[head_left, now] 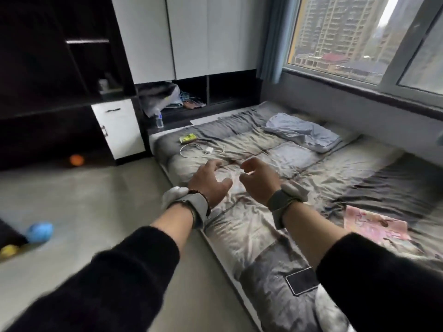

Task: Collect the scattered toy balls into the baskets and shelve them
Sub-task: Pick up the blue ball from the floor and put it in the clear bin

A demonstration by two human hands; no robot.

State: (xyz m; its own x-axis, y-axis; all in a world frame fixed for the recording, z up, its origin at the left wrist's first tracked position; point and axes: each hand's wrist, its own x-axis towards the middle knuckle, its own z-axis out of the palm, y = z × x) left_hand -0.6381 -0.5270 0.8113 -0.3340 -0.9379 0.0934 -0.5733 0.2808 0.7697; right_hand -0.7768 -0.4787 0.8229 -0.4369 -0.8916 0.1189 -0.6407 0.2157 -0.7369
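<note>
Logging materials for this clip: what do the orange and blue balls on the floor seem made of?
Orange ball: probably smooth plastic, with a faint sheen. Blue ball: likely matte plastic or foam; evenly coloured, no glint. Blur leaves both uncertain.

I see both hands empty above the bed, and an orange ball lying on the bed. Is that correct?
Not quite. The head view shows the orange ball on the floor beside the dark cabinet. The left hand and right hand are empty above the bed.

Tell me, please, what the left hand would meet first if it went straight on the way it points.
Probably the rumpled grey quilt, close to the white charger; the left hand holds nothing, and depth is hard to judge.
</note>
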